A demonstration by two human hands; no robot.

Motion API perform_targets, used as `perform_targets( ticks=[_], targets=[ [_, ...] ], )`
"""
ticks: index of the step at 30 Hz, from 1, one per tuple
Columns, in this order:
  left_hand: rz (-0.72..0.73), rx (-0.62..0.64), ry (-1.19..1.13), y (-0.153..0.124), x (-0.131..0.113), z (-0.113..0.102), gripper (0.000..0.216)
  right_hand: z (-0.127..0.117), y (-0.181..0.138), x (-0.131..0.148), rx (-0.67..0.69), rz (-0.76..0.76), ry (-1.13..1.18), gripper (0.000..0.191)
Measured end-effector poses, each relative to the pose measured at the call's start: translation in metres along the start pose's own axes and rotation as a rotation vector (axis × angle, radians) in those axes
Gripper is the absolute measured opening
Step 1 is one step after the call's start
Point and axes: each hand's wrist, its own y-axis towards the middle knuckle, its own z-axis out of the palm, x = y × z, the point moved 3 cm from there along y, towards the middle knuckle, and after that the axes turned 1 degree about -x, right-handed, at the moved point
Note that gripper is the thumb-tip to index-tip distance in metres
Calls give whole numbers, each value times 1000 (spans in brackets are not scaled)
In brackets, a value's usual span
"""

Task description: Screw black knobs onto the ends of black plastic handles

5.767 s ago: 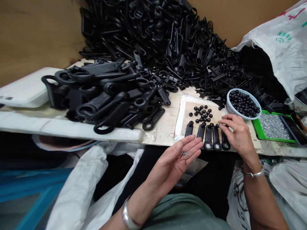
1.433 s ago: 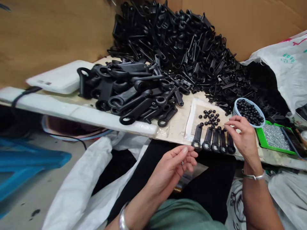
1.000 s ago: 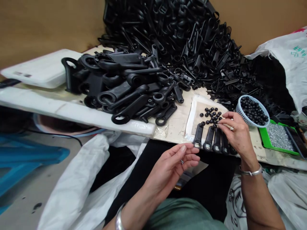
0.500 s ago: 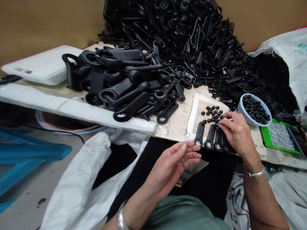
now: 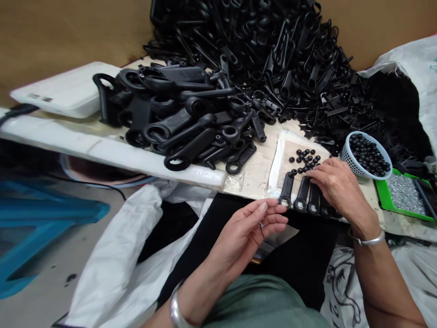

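Note:
Several black plastic handles [image 5: 302,193] with ring-shaped ends lie side by side at the table's front edge. On the far end of the leftmost handle [image 5: 286,189] sits a small black bead [image 5: 293,172]. My left hand [image 5: 251,228] is palm up with fingers loosely stretched, its fingertips at that handle's ring end. A small silver thing shows between its fingers; I cannot tell what it is. My right hand [image 5: 337,189] is pinched over the far ends of the other handles, hiding whatever is between its fingertips. Several loose black beads [image 5: 307,158] lie just beyond on a pale cloth [image 5: 277,157].
A light blue basket [image 5: 346,155] of black beads stands at right, beside a green tray [image 5: 384,193] of small silver pieces. Large piles of black plastic parts [image 5: 191,109] cover the back. A white flat box [image 5: 71,91] lies left; a blue stool [image 5: 51,209] stands below.
My right hand's fingers have drawn closer together over the handles and the hand has turned slightly. My left hand stays at the leftmost handle. The whole view has shifted a little.

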Motion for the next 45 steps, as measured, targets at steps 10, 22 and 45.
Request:
perform_targets(
  ticks=[10, 22, 45],
  targets=[
    [39, 80, -65, -1, -2, 6, 19, 7, 0, -14, -43, -36, 189, 15],
    [48, 92, -405, -1, -10, 11, 47, -13, -24, 63, -207, -133, 448, 12],
    [97, 141, -57, -5, -1, 6, 26, 9, -17, 107, -356, 192, 385, 19]
  ],
)
